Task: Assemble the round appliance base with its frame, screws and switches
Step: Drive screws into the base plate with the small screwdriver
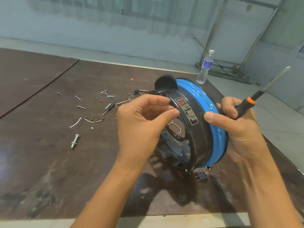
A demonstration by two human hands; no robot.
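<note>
Nearest on the brown table (49, 162), a black switch (201, 176) lies just beside the lower edge of the round base (202, 139), which stands on its rim, tilted, between the 2 hands. The left hand (144, 124) pinches what looks like a small screw (175, 109) between thumb and forefinger, close to the base's inner lip. The right hand (238, 130) presses its thumb on the blue rim (217, 129) while its fingers curl round the handle of a screwdriver (246, 106), so it steadies 2 things at once. The base looks like a stiff, hollow, fairly light ring; the glossy blue band is probably slippery, so a hold across the rim's width seems safest, clear of the thin white wires (176, 127) inside, which look delicate. Farther back lie loose screws (107, 96) and a bolt (74, 141), then a water bottle (205, 68).
</note>
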